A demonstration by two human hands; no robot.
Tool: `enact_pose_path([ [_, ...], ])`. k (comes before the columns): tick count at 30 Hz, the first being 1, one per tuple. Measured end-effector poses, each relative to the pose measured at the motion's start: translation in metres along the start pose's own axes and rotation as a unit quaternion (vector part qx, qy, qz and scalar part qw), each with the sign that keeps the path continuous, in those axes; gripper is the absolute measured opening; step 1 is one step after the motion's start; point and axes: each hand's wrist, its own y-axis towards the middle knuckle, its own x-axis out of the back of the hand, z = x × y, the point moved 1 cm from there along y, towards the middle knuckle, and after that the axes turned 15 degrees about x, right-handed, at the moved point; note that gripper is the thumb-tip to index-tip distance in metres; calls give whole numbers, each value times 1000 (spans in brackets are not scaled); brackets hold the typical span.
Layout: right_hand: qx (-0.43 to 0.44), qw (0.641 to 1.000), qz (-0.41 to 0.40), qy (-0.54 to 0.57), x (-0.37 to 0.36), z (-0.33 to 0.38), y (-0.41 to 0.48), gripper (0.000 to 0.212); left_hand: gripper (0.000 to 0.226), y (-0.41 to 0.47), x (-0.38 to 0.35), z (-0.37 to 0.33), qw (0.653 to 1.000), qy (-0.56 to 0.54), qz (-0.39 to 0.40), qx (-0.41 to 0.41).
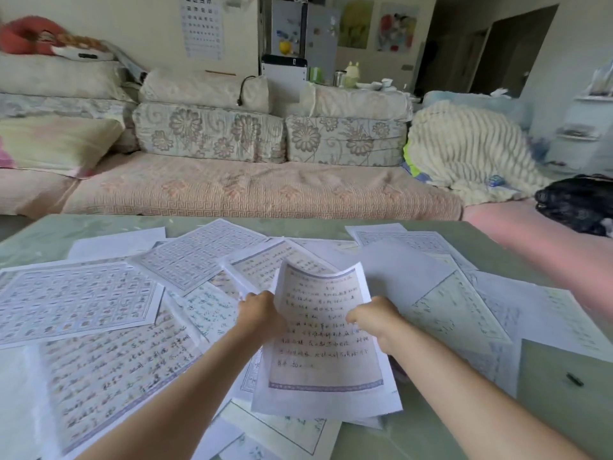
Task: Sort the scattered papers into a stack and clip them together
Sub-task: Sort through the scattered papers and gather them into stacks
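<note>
Gripping curled thin sheet [321, 330], left hand [262, 310], right hand [374, 318], glossy table [431, 436], perhaps glass

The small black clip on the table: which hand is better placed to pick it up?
Probably the right hand: the clip lies on its side, past the right forearm. The left hand would have to cross the held sheet.

The left hand [257, 312] grips the left edge of a handwritten sheet [326, 346] and the right hand [374, 322] grips its right edge, holding it above the desk [43, 237]. The top of the sheet curls over. Scattered papers [76, 297] overlap across the desk. A small black clip [574, 379] lies well to the right. A floral sofa [258, 190] stands behind.
</note>
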Motion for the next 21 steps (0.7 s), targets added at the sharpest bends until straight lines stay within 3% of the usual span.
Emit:
enact_pose_path([
  [5, -17, 997, -30, 70, 9, 3, 5, 22, 30, -1, 5, 4, 1000, -18, 4, -5],
  [10, 25, 999, 39, 26, 8, 0, 2, 35, 37, -4, 7, 9, 999, -44, 16, -8],
  [12, 73, 996, 33, 38, 12, 5, -1, 33, 47, -5, 11, 10, 997, -73, 13, -1],
  [14, 124, 989, 7, 82, 20, 12, -2, 35, 73, -5, 16, 11, 993, -118, -2, 12],
  [16, 181, 976, -10, 121, 28, 18, -5, 32, 86, -7, 25, 9, 966, -255, 37, 21],
  [18, 224, 963, -29, 149, 32, 24, -9, 26, 59, -12, 37, 4, 910, -403, 98, 12],
  [21, 283, 945, -75, 148, 36, 34, -14, 26, 25, -24, 55, -7, 877, -472, 83, -44],
])
